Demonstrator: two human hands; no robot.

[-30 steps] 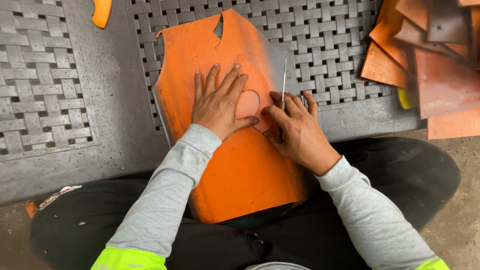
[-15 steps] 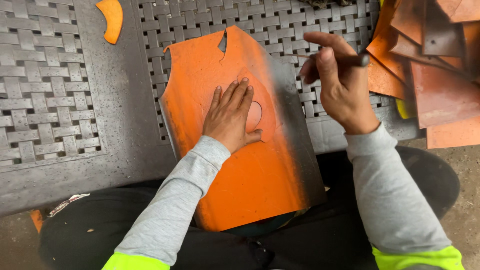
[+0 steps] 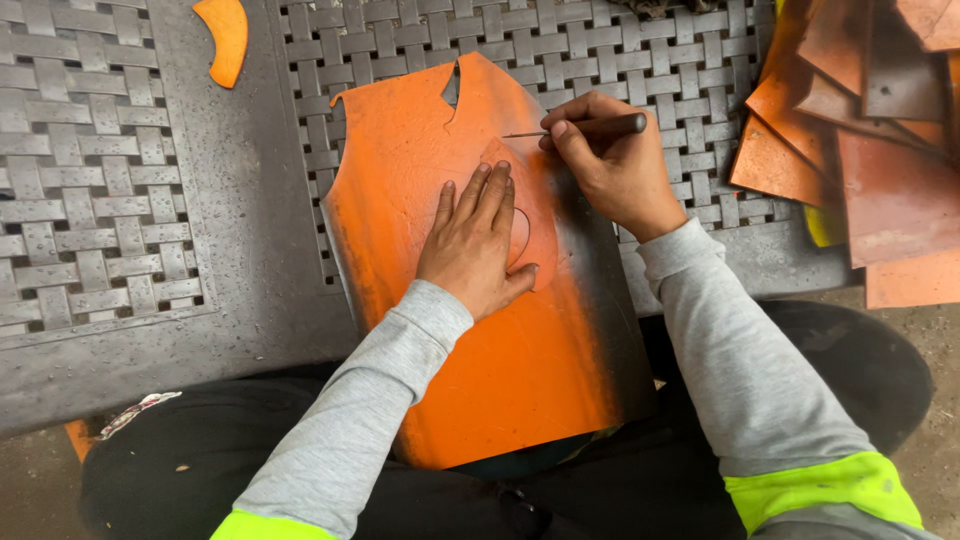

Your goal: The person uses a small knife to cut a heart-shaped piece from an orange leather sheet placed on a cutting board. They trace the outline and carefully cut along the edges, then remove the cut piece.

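Under both hands lies an orange sheet.

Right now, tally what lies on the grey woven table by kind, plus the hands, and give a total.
Large orange sheet under the hands: 1
Small orange template pressed on it by the left hand: 1
Orange curved offcut: 1
Stack of orange-brown sheets, pieces too overlapped to count: 1
Thin pointed tool in the right hand: 1
Hands: 2
Total: 7

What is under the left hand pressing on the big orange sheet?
Under the left hand lies a small orange template on the orange sheet; the part beneath the palm is hidden.
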